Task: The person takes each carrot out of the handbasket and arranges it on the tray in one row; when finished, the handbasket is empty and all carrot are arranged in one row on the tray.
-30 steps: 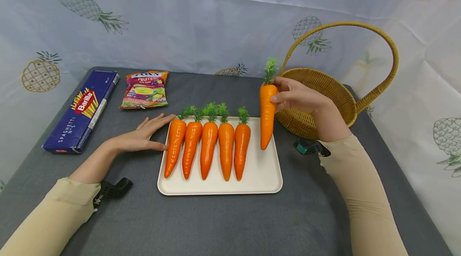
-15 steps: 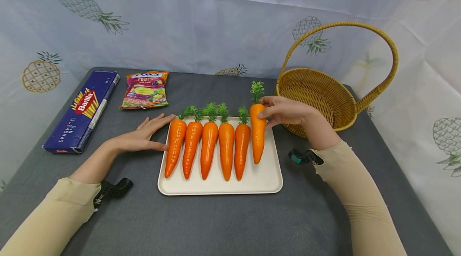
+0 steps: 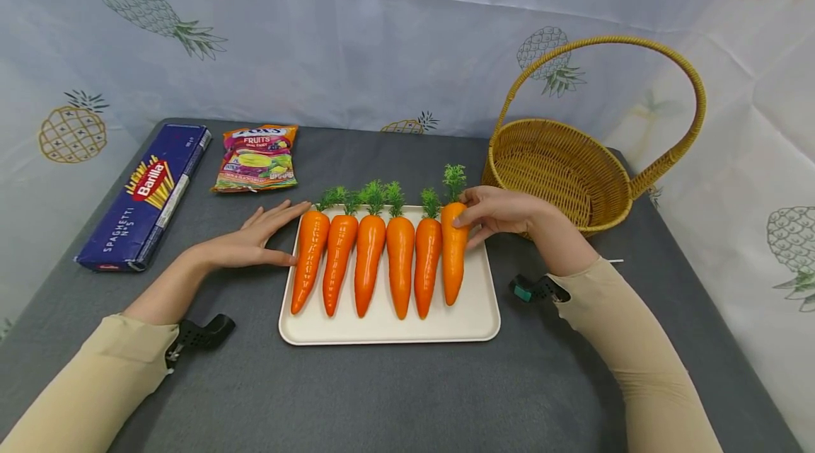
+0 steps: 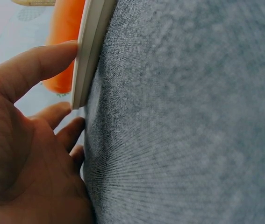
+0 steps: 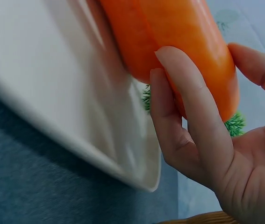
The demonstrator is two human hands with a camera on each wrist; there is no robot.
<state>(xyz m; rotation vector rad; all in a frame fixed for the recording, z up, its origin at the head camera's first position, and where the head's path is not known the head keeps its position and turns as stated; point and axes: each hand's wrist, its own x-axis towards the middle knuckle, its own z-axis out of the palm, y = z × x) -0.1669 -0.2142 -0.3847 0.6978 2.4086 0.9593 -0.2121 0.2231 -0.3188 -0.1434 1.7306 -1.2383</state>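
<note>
Several orange carrots with green tops lie side by side on a white tray [image 3: 471, 318]. My right hand [image 3: 499, 214] pinches the rightmost carrot [image 3: 453, 255] near its thick end, thumb on one side and fingers on the other. In the right wrist view this carrot [image 5: 188, 42] appears slightly above the tray; whether its tip touches is unclear. My left hand [image 3: 255, 241] lies with spread, relaxed fingers at the tray's left edge, beside the leftmost carrot [image 3: 310, 262]. The left wrist view has the thumb [image 4: 53, 60] and a fingertip touching the tray's rim [image 4: 88, 56].
A wicker basket [image 3: 567, 163] with a tall handle stands at the back right, just behind my right hand. At the back left lie a blue spaghetti box [image 3: 145, 198] and a candy bag [image 3: 256, 159]. A pineapple-print cloth [image 3: 356, 49] hangs behind the grey table [image 3: 356, 396].
My right hand has brought its carrot left and down, from above the tray's right edge to beside the other carrots. The left hand has stayed in place.
</note>
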